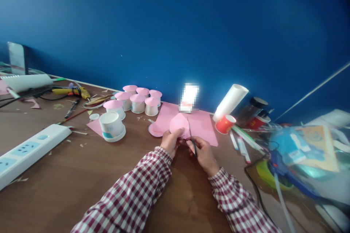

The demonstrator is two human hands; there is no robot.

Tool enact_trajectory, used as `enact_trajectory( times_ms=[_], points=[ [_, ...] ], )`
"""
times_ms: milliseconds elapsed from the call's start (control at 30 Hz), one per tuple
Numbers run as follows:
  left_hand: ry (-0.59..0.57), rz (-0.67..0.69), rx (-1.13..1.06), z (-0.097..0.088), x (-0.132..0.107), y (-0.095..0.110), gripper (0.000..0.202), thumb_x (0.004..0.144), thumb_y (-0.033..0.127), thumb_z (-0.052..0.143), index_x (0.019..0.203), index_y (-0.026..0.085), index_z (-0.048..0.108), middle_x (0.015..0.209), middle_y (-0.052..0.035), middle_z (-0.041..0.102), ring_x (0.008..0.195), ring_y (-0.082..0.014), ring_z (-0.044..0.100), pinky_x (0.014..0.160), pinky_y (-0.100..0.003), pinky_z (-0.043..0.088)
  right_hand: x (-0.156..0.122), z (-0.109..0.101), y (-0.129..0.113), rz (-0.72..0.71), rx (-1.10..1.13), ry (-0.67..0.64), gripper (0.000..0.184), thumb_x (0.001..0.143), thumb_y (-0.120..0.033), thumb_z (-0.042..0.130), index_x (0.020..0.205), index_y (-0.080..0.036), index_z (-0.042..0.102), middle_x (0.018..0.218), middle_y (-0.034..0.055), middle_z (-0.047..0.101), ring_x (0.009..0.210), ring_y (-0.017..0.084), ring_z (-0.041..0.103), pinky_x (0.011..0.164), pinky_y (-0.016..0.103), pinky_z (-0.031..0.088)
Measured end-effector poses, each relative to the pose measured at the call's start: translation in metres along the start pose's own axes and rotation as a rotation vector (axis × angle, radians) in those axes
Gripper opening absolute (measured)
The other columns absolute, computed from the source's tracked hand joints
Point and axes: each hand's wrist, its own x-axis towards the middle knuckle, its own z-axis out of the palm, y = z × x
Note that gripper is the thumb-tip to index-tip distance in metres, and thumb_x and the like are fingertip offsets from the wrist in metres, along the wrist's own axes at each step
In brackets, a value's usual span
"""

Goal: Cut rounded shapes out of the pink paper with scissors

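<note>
Between thumb and fingers my left hand (170, 142) grips a piece of pink paper (179, 122) with a rounded outline. My right hand (203, 154) is closed round the handles of a pair of scissors (192, 139). Their blades point away from me, along the right edge of the paper. Beneath and behind lies a larger pink sheet (203, 127), with a rounded pink piece (155, 130) at its left side. To the left, several small paper cups wear pink cone tops (137, 98). Closer to me stands a stack of white paper cups (111, 123).
A white power strip (30, 149) and a yellow glue gun (72, 91) lie at left. On the right are a tilted stack of white cups (231, 102), a red paper cup (225, 123), markers (243, 149) and a blue glue gun (287, 174). A blue wall (175, 36) rises behind.
</note>
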Motion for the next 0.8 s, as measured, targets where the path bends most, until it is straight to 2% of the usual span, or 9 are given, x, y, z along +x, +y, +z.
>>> enact_trajectory(
  times_ms=[800],
  points=[
    [0.046, -0.031, -0.017, 0.002, 0.0, 0.0027, 0.021, 0.061, 0.016, 0.073, 0.072, 0.008, 0.056, 0.052, 0.0019, 0.05, 0.041, -0.0042, 0.043, 0.035, -0.015, 0.031, 0.0004, -0.0001, 0.0025, 0.002, -0.014, 0.003, 0.034, 0.076, -0.044, 0.066, 0.09, -0.014, 0.064, 0.052, -0.0041, 0.051, 0.045, 0.01, 0.047, 0.043, 0.02, 0.04]
  ],
)
